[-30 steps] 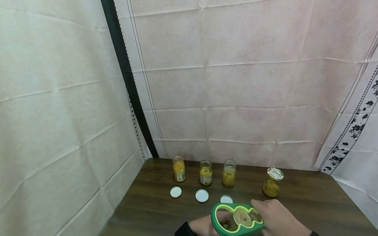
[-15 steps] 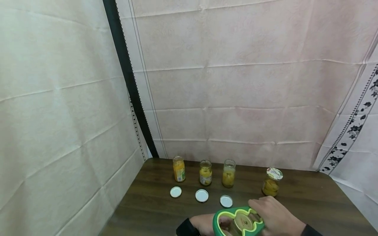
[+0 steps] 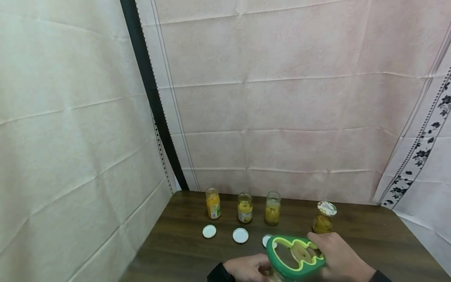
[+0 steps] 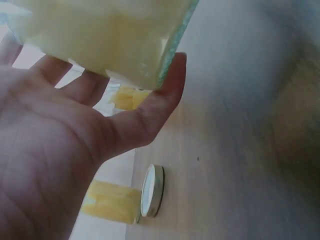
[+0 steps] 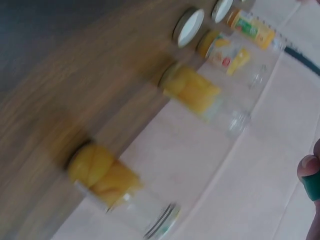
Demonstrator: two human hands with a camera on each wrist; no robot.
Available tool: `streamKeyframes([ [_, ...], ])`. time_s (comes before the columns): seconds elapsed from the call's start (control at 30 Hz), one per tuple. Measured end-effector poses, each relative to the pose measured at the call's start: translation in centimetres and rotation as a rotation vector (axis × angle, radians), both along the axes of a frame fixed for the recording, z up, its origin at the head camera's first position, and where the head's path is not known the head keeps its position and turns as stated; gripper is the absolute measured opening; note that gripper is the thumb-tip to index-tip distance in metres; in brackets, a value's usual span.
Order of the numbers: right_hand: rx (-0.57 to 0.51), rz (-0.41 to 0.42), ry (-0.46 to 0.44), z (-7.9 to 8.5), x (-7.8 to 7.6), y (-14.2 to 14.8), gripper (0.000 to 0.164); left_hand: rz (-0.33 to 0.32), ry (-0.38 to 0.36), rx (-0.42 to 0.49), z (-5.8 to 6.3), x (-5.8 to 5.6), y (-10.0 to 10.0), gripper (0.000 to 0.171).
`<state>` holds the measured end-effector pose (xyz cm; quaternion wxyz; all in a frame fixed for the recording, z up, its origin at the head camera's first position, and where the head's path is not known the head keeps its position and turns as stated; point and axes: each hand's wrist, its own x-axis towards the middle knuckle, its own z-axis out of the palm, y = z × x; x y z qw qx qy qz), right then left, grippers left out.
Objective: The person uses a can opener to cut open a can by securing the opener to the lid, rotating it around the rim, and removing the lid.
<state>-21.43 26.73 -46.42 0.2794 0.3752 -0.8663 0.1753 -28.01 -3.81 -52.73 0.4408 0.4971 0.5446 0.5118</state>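
Note:
My right hand (image 3: 343, 256) grips the end of a green jar opener (image 3: 294, 273) with a wavy lime-green lining. Through the opener's frame shows the gold-coloured lid (image 3: 300, 252) of a glass jar. My left hand (image 3: 248, 268) holds this jar (image 4: 100, 40) from the left, fingers round its side; pale yellow contents fill the glass in the left wrist view. The opener hides most of the jar in the head view. At the right wrist view's edge, only a thumb (image 5: 307, 166) and a bit of green opener show.
Three lidless jars stand along the table's back: an orange-yellow one (image 3: 213, 203), a labelled one (image 3: 245, 207) and a taller one (image 3: 273, 208). White-lined lids (image 3: 209, 231) lie before them, one partly behind the opener. A jar with a patterned lid (image 3: 323, 223) stands near my right hand.
Both hands have shifted the opener and jar slightly right. The opener dipped and turned a little, then came up again, and covers part of the nearest loose lid.

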Motion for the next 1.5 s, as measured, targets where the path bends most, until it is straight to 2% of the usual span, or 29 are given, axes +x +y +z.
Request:
streamKeyframes([
  [0.1, -0.039, -0.068, 0.022, -0.3, 0.4, 1.6, 0.057, 0.025, 0.066, 0.005, -0.3, -0.1, -0.6, 0.077],
  [0.13, -0.058, -0.085, 0.028, -0.6, 0.6, 2.2, 0.057, 0.036, 0.069, 0.009, -0.4, -0.1, -0.7, 0.075],
  [0.3, -0.107, -0.147, 0.046, -1.6, 1.1, 4.0, 0.062, 0.072, 0.015, 0.033, -0.2, 0.0, -1.3, 0.064],
  [0.43, -0.114, -0.155, 0.053, -2.1, 1.3, 4.4, 0.062, 0.117, -0.029, 0.04, 0.1, 0.0, -1.2, 0.06],
  [0.57, -0.12, -0.149, 0.052, -2.3, 1.5, 4.7, 0.062, 0.189, -0.085, 0.067, 0.2, 0.0, -0.6, 0.057],
  [0.67, -0.119, -0.168, 0.036, -2.5, 1.7, 5.0, 0.063, 0.266, -0.071, 0.068, 0.2, 0.1, 0.2, 0.058],
  [0.83, -0.114, -0.203, 0.025, -2.6, 2.1, 5.6, 0.066, 0.448, 0.098, 0.001, 0.1, -0.1, 2.3, 0.054],
  [0.93, -0.111, -0.212, 0.045, -2.8, 2.2, 5.9, 0.066, 0.57, 0.155, -0.016, 0.0, -0.6, 4.0, 0.051],
  [1.0, -0.106, -0.225, 0.063, -2.9, 2.1, 6.0, 0.066, 0.66, 0.154, -0.021, -0.1, -1.0, 5.2, 0.049],
  [1.1, -0.1, -0.243, 0.071, -3.2, 2.0, 6.3, 0.067, 0.768, 0.104, -0.003, -0.1, -1.7, 6.8, 0.047],
  [1.2, -0.096, -0.26, 0.045, -3.6, 2.2, 6.6, 0.067, 0.832, 0.035, 0.024, -0.1, -2.3, 8.1, 0.047],
  [1.27, -0.097, -0.268, 0.02, -3.8, 2.4, 6.8, 0.067, 0.866, 0.021, 0.036, -0.3, -2.8, 8.7, 0.046],
  [1.37, -0.102, -0.276, 0.031, -3.9, 2.7, 6.9, 0.065, 0.906, 0.053, 0.038, -0.5, -3.5, 9.4, 0.047],
  [1.5, -0.115, -0.281, 0.115, -4.0, 2.7, 7.0, 0.064, 0.963, 0.108, 0.0, -0.7, -4.4, 10.3, 0.047],
])
